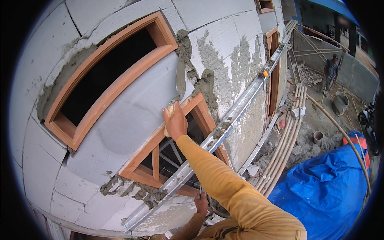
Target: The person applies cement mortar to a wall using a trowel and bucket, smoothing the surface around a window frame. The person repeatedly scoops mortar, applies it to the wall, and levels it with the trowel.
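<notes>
My right hand (176, 124) is closed round the pale handle of a trowel (181, 80). The blade points up along the gap between a grey panel (120, 124) and the rough wet mortar (185, 48) at the wooden frame's edge. Lower down, my left hand (201, 204) is curled near the bottom of the window; what it grips is hidden. Above the panel sits a wooden frame (108, 94) with a dark opening. Below it is a wooden window frame (156, 160) with crossbars. A long metal rail (188, 170) runs diagonally across that window.
Pale block wall (224, 36) carries patches of mortar. An orange object (265, 74) sits on the rail. To the right lie bamboo poles (286, 148), a blue tarp (320, 192), a small bucket (318, 137) and a larger bucket (341, 103). A person (331, 72) stands farther off.
</notes>
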Motion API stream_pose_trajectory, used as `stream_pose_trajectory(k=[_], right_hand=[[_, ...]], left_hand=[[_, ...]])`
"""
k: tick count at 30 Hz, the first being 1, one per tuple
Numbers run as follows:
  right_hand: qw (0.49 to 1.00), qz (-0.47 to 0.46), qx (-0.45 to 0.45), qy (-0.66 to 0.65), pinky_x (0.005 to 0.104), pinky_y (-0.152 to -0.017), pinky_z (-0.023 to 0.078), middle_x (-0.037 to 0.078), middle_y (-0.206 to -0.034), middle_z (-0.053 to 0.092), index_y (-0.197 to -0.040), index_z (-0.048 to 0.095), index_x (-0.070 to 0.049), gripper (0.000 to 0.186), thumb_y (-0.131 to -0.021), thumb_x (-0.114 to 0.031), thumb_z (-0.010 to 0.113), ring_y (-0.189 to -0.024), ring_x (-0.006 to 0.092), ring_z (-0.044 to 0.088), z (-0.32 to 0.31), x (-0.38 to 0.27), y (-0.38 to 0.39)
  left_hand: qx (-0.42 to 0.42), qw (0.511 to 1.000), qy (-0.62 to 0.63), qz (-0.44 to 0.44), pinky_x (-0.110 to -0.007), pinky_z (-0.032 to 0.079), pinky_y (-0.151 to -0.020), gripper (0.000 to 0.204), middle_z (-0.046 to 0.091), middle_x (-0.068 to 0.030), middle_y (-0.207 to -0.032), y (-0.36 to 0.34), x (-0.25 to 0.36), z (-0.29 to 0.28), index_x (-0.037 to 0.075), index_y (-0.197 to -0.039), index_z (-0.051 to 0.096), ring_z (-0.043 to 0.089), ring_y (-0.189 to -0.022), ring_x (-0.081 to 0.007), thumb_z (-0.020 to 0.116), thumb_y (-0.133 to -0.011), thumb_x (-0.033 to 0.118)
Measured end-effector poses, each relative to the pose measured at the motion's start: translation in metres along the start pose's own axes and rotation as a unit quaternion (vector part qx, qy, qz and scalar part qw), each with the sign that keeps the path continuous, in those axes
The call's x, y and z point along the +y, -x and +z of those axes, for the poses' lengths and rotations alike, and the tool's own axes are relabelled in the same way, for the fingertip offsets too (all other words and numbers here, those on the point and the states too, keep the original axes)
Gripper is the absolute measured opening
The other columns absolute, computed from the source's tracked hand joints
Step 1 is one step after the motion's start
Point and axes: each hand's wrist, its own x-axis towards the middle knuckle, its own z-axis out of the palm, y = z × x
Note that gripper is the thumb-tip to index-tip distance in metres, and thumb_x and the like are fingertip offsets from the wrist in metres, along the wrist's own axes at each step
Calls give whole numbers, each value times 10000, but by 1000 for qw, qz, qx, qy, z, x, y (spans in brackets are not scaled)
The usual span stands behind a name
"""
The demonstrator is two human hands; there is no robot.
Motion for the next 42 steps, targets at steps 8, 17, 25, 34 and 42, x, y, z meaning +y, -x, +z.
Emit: stream_pose_trajectory(k=[8,17,25,34,42], right_hand=[[989,11,-84,125,486,-757,473,222,-983,590,-1172,445,-7,446,-840,-268,588,-924,406,593,-55,-7,-24],[986,-66,-94,118,471,-765,457,268,-897,604,-1092,507,17,423,-814,-277,628,-901,452,566,-104,20,0],[994,-99,26,27,503,-820,429,295,-909,607,-1042,525,85,397,-843,-251,595,-900,472,566,-109,43,-52],[958,83,-45,-271,310,-461,476,117,-728,574,-927,518,76,303,-879,-219,570,-540,170,567,-57,-12,-98],[922,127,-156,-332,275,-444,446,63,-704,542,-955,541,-14,248,-881,-249,577,-507,137,534,-77,-31,-73]], left_hand=[[-13,996,-89,7,-325,388,-619,265,531,-51,-701,1,-5,-8,-12,-772,534,444,-670,-127,535,-913,213],[-23,995,-100,-17,-298,427,-666,202,612,-47,-802,2,2,-15,-12,-885,623,522,-739,-113,555,-897,177],[-23,996,-84,-17,-296,432,-684,206,621,-49,-818,-5,-4,-12,-21,-900,624,530,-754,-113,539,-906,166],[-3,998,-58,6,-309,352,-570,318,446,-14,-632,9,15,-6,25,-666,451,373,-628,-97,519,-922,201],[22,996,-88,-14,-309,352,-559,302,460,-20,-624,10,-1,-16,17,-668,467,384,-620,-94,550,-893,201]])
